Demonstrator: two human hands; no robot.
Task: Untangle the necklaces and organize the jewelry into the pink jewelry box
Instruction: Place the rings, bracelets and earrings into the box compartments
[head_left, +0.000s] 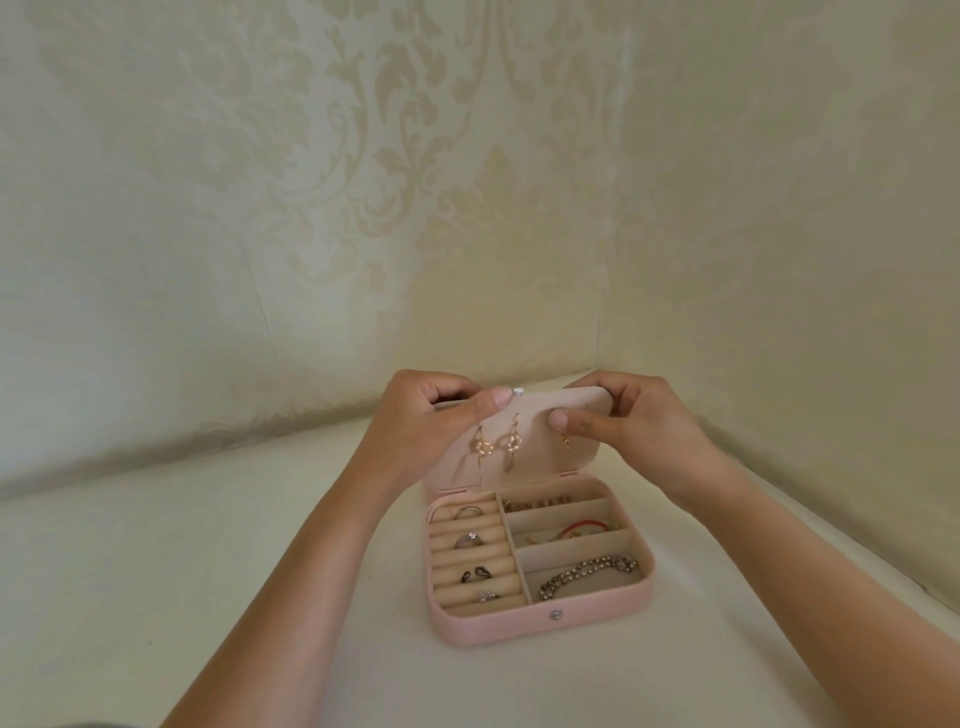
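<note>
- Pink jewelry box (519, 626) sitting open on table (260, 545), just in front of person.
- Lid (535, 452) being pinched at top edge by left grip (421, 415) and right grip (628, 421): thumbs in front, fingers curled behind.
- Small white glint by left thumb; cannot tell what.
- Dangling earrings (511, 441) being carried inside lid.
- Rings (470, 540) being held in left rolls.
- Beaded chain (587, 571) and red band (576, 529) lying in right compartments.
- Judged: sorting nearly done; closing of lid probably being left.

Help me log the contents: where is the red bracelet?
Head view: the red bracelet lies in the pink jewelry box, right column, second compartment from the hinge, right of the ring rolls.
</note>
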